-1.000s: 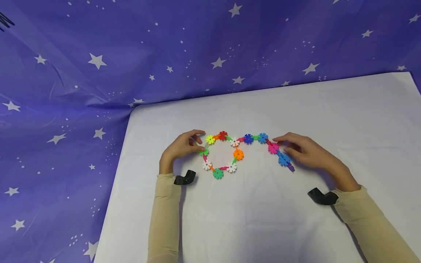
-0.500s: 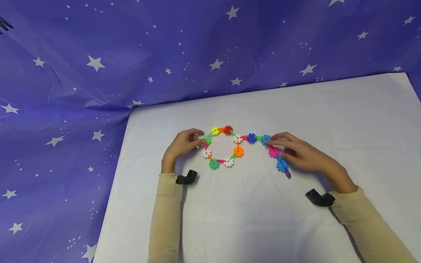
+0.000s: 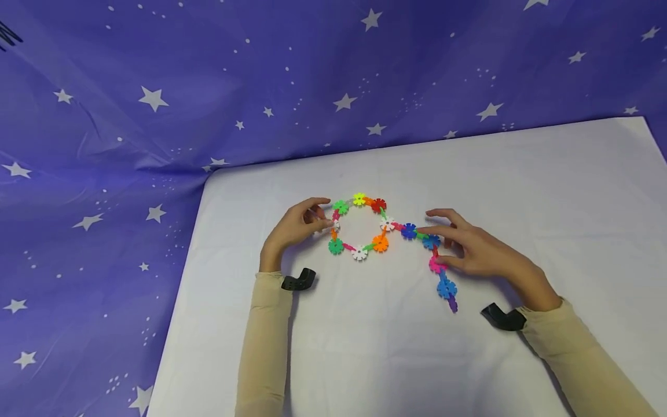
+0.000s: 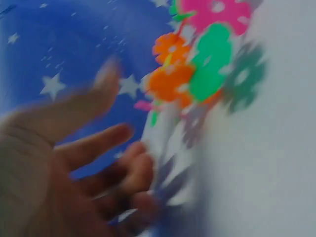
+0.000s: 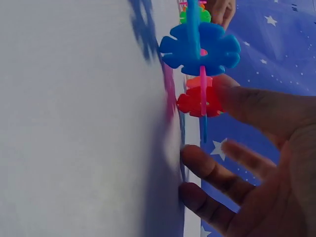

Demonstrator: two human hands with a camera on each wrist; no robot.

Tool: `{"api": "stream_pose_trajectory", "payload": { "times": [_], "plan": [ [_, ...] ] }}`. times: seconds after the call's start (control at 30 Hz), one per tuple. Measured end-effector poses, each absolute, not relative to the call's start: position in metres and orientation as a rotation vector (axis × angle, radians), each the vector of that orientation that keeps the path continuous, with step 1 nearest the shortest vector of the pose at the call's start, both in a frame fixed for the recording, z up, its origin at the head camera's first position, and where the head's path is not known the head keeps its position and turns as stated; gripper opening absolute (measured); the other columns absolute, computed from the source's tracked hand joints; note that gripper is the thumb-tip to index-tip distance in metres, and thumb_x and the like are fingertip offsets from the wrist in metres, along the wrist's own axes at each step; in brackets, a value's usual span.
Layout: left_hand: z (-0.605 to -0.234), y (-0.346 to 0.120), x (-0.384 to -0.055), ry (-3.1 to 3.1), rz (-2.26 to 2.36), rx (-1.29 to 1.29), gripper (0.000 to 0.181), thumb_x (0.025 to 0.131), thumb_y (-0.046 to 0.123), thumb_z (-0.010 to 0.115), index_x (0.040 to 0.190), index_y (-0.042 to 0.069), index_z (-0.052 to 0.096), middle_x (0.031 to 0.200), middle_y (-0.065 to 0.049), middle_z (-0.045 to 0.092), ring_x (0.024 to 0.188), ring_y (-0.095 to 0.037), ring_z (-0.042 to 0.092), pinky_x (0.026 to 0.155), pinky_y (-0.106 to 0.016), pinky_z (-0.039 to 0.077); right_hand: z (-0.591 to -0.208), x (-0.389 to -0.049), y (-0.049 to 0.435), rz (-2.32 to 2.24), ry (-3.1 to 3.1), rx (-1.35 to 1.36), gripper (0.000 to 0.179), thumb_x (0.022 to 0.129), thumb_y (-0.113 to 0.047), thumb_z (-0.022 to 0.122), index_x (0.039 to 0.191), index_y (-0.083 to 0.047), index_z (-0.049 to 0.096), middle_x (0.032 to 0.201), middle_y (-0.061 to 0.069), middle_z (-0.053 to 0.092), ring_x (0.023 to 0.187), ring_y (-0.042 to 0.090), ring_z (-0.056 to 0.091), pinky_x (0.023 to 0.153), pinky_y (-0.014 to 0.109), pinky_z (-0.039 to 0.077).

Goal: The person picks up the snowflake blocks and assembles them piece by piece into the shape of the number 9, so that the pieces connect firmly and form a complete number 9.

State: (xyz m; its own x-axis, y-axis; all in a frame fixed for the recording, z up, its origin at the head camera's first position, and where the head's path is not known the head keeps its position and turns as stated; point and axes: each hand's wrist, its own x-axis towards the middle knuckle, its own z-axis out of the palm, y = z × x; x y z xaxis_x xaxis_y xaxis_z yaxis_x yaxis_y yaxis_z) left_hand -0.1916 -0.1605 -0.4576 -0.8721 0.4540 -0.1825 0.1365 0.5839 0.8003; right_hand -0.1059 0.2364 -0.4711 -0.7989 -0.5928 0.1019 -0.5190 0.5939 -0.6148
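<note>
A chain of notched plastic snowflake discs (image 3: 380,243) lies on the white table. Its left part closes into a ring; the right part runs out as a tail with blue discs (image 3: 409,231), a pink disc (image 3: 435,264) and a purple end piece (image 3: 453,304). My left hand (image 3: 294,226) is at the ring's left side, thumb tip right at a small white disc (image 3: 336,225), fingers apart and loosely bent. Over the tail's bend is my right hand (image 3: 482,249), its index fingertip at the blue discs and its thumb (image 5: 247,101) against the pink disc.
A white cloth covers the table (image 3: 365,347). Behind it and along the left hangs a purple curtain (image 3: 292,69) with white stars. A black wrist mount (image 3: 299,280) sits on the left sleeve, another black mount (image 3: 503,317) on the right.
The ring has turned clockwise and shifted slightly up and right. The tail's end has swung down toward the front. Both hands have stayed close to the chain, with the right fingers spreading.
</note>
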Motion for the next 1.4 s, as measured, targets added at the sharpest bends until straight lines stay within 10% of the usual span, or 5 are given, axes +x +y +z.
{"api": "stream_pose_trajectory", "payload": {
  "times": [0.17, 0.47, 0.93, 1.4],
  "plan": [
    [-0.457, -0.165, -0.191, 2.274, 1.167, 0.526, 0.094, 0.071, 0.013, 0.088, 0.15, 0.013, 0.038, 0.111, -0.012, 0.053, 0.081, -0.021, 0.056, 0.076, -0.028, 0.046, -0.471, -0.106, 0.232, -0.973, 2.664, -0.999, 0.046, 0.081, -0.009, 0.079, 0.124, -0.014, 0.066, 0.127, 0.004, 0.058, 0.084, 0.009, 0.054, 0.068, 0.024, 0.049],
    [-0.465, -0.152, -0.195, 2.519, 1.121, 0.586, 0.066, 0.083, 0.018, 0.08, 0.142, 0.011, 0.051, 0.116, -0.009, 0.057, 0.092, -0.021, 0.058, 0.081, -0.033, 0.047, -0.471, -0.099, 0.214, -0.904, 2.683, -0.959, 0.046, 0.075, -0.029, 0.085, 0.116, -0.018, 0.069, 0.101, -0.007, 0.057, 0.067, 0.004, 0.046, 0.058, 0.018, 0.04],
    [-0.467, -0.147, -0.198, 2.511, 1.108, 0.662, 0.064, 0.081, 0.022, 0.081, 0.139, 0.013, 0.055, 0.132, -0.009, 0.05, 0.108, -0.024, 0.052, 0.081, -0.034, 0.043, -0.466, -0.084, 0.185, -0.746, 2.718, -0.938, 0.047, 0.072, -0.044, 0.085, 0.107, -0.018, 0.07, 0.102, -0.008, 0.069, 0.077, 0.004, 0.055, 0.073, 0.03, 0.049],
    [-0.474, -0.132, -0.189, 2.612, 1.043, 0.723, 0.071, 0.076, 0.027, 0.085, 0.139, 0.011, 0.055, 0.125, -0.01, 0.053, 0.11, -0.024, 0.051, 0.093, -0.04, 0.044, -0.457, -0.073, 0.172, -0.642, 2.751, -0.928, 0.051, 0.073, -0.053, 0.082, 0.109, -0.019, 0.067, 0.066, -0.016, 0.051, 0.056, -0.001, 0.038, 0.059, 0.022, 0.036]
  ]
}}
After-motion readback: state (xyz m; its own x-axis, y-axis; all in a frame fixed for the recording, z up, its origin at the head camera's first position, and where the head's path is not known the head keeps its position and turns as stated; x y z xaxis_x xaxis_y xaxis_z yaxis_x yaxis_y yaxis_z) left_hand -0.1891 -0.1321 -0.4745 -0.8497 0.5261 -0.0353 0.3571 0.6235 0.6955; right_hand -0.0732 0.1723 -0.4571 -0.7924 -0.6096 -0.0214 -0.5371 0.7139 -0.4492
